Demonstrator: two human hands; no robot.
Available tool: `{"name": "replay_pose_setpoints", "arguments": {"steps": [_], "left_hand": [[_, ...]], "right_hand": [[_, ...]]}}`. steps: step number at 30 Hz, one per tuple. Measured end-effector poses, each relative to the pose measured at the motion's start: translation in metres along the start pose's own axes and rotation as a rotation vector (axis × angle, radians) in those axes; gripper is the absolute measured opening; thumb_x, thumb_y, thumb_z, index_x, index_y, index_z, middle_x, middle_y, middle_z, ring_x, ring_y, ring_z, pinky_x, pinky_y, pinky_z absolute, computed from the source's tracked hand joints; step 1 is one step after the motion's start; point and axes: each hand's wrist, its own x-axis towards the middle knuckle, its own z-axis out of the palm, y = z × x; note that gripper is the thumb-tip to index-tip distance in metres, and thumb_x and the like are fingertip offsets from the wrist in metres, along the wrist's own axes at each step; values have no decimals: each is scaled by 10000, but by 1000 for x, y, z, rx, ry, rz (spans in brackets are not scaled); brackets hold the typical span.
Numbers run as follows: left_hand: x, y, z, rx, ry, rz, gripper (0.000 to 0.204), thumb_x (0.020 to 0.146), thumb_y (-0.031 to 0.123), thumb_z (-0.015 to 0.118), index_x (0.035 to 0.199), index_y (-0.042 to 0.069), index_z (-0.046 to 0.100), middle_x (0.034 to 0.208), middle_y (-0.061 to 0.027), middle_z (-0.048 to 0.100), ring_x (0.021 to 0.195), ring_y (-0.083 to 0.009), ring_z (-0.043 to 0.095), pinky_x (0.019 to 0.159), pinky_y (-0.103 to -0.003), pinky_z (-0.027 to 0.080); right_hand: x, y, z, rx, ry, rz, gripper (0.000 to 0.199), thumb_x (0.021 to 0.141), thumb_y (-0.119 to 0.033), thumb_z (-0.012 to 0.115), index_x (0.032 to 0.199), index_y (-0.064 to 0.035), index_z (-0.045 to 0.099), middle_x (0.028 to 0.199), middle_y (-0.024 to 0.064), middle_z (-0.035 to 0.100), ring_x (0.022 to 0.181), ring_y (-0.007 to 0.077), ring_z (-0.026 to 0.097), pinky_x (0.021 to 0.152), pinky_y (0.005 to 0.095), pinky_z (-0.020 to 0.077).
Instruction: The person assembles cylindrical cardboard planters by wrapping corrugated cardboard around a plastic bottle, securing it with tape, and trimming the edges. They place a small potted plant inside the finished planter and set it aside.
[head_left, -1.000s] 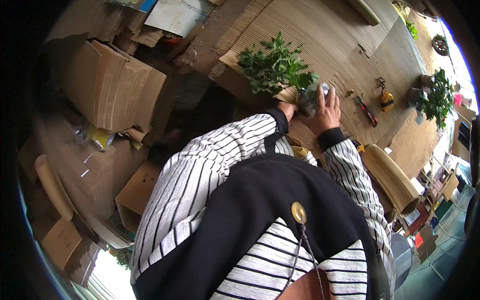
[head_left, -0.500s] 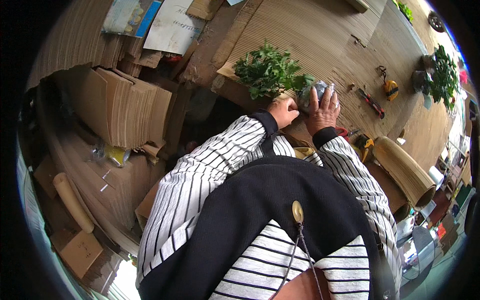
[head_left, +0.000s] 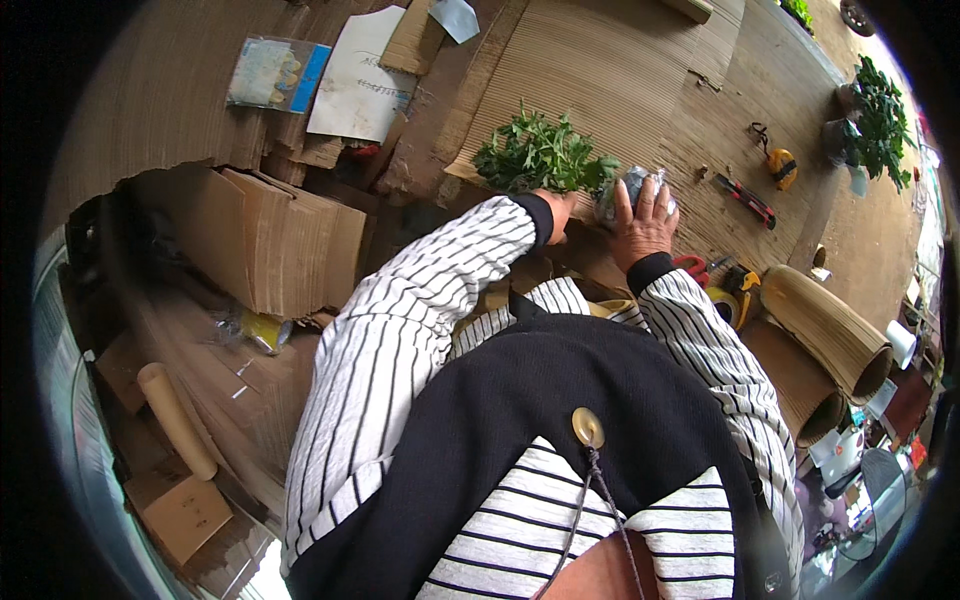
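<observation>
- Head view showed the right hand point(head_left: 645, 225) pressed flat, fingers spread, on a clear plastic-wrapped bundle point(head_left: 632, 190) lying on the corrugated cardboard sheet point(head_left: 600, 80).
- The left hand point(head_left: 556, 210) sat at the base of the leafy green plant point(head_left: 540, 155); its grip could not be told.
- Potted plants point(head_left: 875, 105) stood well apart.

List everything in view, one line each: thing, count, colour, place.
leafy plant: one, green, on the corrugated cardboard sheet
plastic-wrapped bundle: one, clear and dark, under the right hand
potted plants: a few, green, far right
utility knife: one, red and black, right of the hands
tape measure: one, yellow, beyond the knife
cardboard rolls: two, brown, right
flat boxes: one stack, brown, left
cardboard tube: one, tan, lower left
left hand: at the plant's base
right hand: fingers spread over the bundle
</observation>
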Motion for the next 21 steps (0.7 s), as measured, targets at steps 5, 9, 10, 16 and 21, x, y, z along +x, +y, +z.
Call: {"name": "replay_pose_setpoints", "arguments": {"steps": [5,9,10,16,21], "left_hand": [[-17,-5,10,73,86,-106,408,944,206,432,1319,54,477,1159,-199,629,1046,-362,625,853,-463,518],[-31,-23,7,62,-43,-171,502,903,226,542,1375,95,435,1244,-191,577,1059,-331,618,856,-445,520],[-32,-23,0,53,-171,-235,634,861,247,636,1425,105,381,1322,-210,528,1093,-325,600,878,-439,510],[-72,-51,27,-28,193,-304,483,859,289,655,1273,81,520,1309,-164,501,1036,-356,616,814,-463,523],[-80,-42,57,-143,878,108,295,814,183,682,1081,76,618,1029,-108,641,860,-309,647,725,-409,538]], "right_hand": [[0,1,-1,-33,-20,19,640,868,-231,517,1469,-298,308,1519,218,253,1349,484,282,992,716,239],[2,-1,-8,7,-63,28,674,853,-219,541,1476,-300,296,1539,211,215,1367,477,250,1003,712,227],[2,-1,-9,13,-72,27,681,852,-216,545,1478,-302,291,1542,209,209,1373,477,241,1009,710,222],[3,-2,-14,17,-144,35,712,853,-191,553,1492,-310,263,1551,206,187,1396,480,195,1034,703,197],[4,0,-7,-35,-115,31,657,883,-204,501,1488,-313,272,1547,213,193,1379,490,224,1013,706,228]]}}
